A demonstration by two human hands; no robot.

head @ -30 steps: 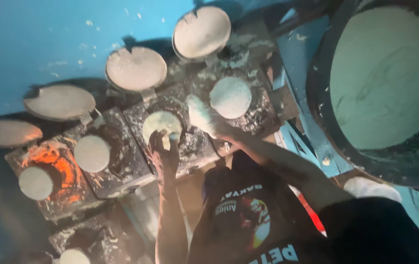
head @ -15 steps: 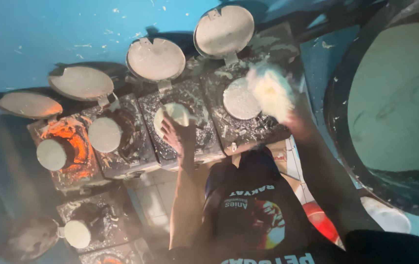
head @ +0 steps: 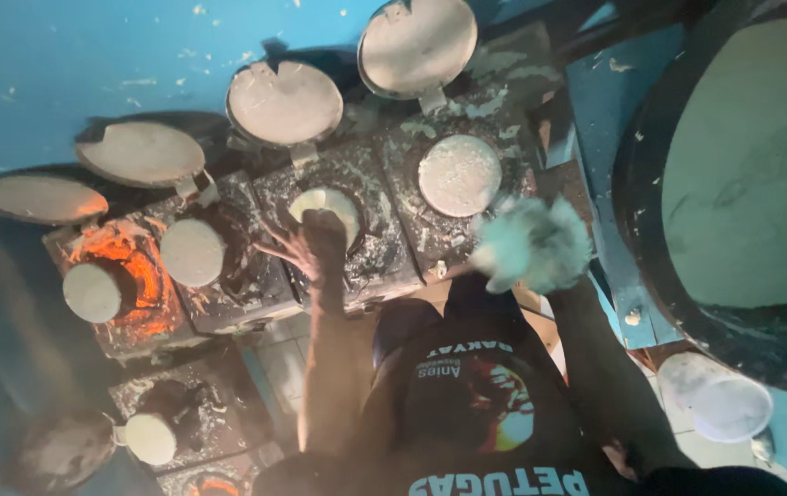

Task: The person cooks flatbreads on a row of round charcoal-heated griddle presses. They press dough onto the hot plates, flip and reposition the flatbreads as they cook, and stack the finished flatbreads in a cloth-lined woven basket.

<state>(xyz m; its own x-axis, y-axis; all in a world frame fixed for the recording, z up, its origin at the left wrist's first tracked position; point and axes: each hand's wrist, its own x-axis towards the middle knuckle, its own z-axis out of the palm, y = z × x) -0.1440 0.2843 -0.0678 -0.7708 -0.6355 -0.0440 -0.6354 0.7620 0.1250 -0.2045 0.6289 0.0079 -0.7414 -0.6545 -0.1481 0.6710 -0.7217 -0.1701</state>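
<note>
Left hand (head: 315,246) now pressing open-fingered on the pale round dough disc (head: 325,204) in the middle mould, flat and without long axis, while right hand (head: 531,246), batter-coated and blurred, grip not clear, drawn back from the right disc (head: 460,174), suggesting that filling done.

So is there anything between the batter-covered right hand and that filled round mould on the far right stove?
Nothing visible. The right hand, blurred and coated in pale batter, hangs just below and right of the filled mould, with only the crusted stove top between them. Its lid stands open behind.
</note>
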